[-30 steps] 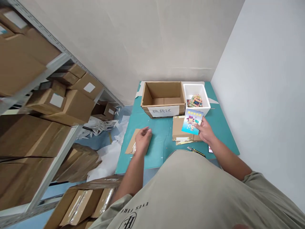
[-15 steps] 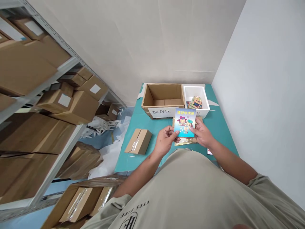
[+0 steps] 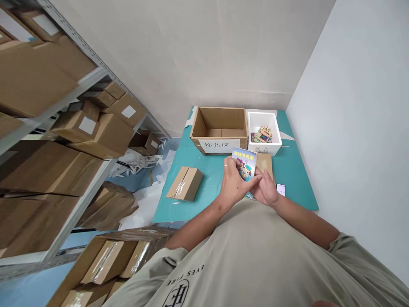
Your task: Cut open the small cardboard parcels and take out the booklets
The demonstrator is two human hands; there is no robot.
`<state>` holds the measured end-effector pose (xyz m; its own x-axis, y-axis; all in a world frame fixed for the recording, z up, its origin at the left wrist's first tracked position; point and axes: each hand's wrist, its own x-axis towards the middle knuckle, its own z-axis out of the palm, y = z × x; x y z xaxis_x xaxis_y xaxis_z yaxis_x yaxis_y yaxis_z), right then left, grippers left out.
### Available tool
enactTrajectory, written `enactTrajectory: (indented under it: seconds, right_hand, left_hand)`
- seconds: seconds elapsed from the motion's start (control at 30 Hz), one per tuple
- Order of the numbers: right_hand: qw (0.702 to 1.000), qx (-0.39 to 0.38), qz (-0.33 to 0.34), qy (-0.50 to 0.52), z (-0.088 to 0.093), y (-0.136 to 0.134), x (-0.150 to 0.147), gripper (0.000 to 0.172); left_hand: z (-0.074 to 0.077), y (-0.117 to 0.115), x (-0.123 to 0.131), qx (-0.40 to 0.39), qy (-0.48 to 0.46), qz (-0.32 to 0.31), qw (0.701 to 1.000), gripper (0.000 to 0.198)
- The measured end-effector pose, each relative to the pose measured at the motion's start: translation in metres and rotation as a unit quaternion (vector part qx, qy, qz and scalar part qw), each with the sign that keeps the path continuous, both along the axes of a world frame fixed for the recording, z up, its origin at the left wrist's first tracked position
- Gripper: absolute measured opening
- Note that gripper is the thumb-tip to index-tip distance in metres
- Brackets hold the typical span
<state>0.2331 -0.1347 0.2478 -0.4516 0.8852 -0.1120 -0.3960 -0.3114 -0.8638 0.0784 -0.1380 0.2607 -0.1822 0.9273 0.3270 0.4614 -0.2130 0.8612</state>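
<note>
Both of my hands hold a small blue booklet (image 3: 245, 163) with cartoon figures and yellow characters on its cover, above the teal table (image 3: 211, 187). My left hand (image 3: 233, 183) wraps its left edge with closed fingers. My right hand (image 3: 266, 190) grips its lower right corner. Just beyond the booklet lies a flat brown cardboard sleeve (image 3: 265, 162). A small taped cardboard box (image 3: 185, 183) sits on the table to the left of my hands.
An open cardboard box (image 3: 219, 128) with a white label and a white foam box (image 3: 263, 132) holding colourful items stand at the table's far edge. A phone (image 3: 280, 189) lies right of my hands. Metal shelving (image 3: 57, 128) full of cartons lines the left; more cartons (image 3: 108, 266) sit on the floor.
My left hand left the small taped box and joined the right on the booklet. Both hands then drew the booklet closer to my body and tilted it.
</note>
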Motion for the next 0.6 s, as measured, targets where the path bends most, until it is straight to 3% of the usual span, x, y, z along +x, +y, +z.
enactTrajectory:
  seconds: [0.1, 0.27, 0.43, 0.6]
  right_hand:
    - [1.0, -0.004, 0.005, -0.013, -0.002, -0.002, 0.005, 0.097]
    - [1.0, -0.004, 0.019, -0.019, -0.006, -0.003, 0.014, 0.091]
    - [0.999, 0.004, 0.018, -0.037, -0.006, -0.007, 0.015, 0.097]
    - [0.999, 0.016, 0.011, -0.04, -0.004, -0.009, 0.013, 0.1]
  left_hand:
    - [0.002, 0.0, 0.001, 0.005, -0.005, -0.011, 1.0, 0.067]
    - [0.003, -0.005, -0.002, 0.002, -0.024, -0.022, 0.999, 0.053]
    - [-0.001, -0.008, 0.002, 0.017, -0.012, -0.018, 1.0, 0.076]
    - [-0.004, -0.007, 0.004, 0.009, -0.016, -0.028, 0.999, 0.073]
